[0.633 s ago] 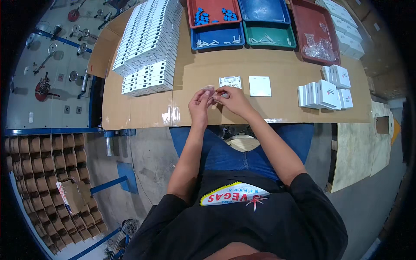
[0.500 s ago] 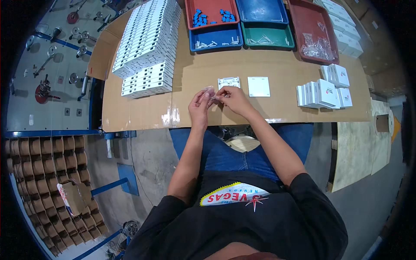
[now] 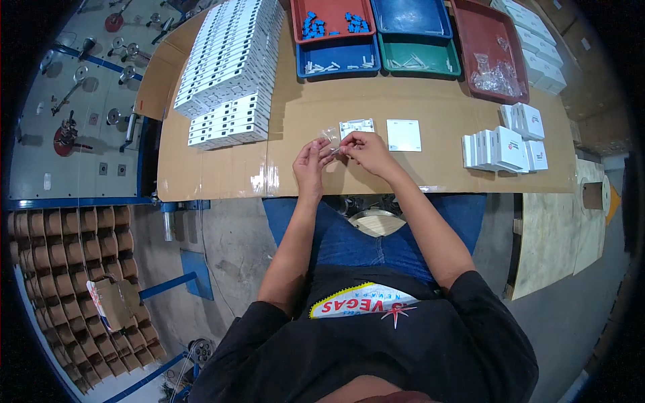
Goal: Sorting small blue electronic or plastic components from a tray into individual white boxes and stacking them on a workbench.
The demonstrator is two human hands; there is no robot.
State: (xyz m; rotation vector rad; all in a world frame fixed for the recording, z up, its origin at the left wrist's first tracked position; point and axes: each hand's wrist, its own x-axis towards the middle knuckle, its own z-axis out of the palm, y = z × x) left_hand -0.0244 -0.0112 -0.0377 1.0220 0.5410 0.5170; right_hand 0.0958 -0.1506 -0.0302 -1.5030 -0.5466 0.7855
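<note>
Over the near part of the cardboard-covered table, my left hand [image 3: 309,166] is closed on a small clear plastic bag [image 3: 328,133], which sticks up past its fingertips. My right hand [image 3: 369,153] pinches right beside it, fingertips almost meeting the left ones. Something small and pale shows between the two hands, too small to make out. Just beyond my right fingers lies a white square housing [image 3: 356,125] with parts on its face, partly hidden by that hand. A plain white square plate [image 3: 404,136] lies flat to its right.
A tall stack of white units [image 3: 228,67] rises at the left. Far back stand a red tray [image 3: 332,38] of blue connectors, a blue tray [image 3: 338,72] and a green tray [image 3: 420,70] with white pieces, and a dark red tray [image 3: 463,40] of clear bags. White boxes [image 3: 507,148] stand right.
The clear bag now stands up more visibly above my left fingers. My right hand has shifted slightly right, still pinching close to the left one.
</note>
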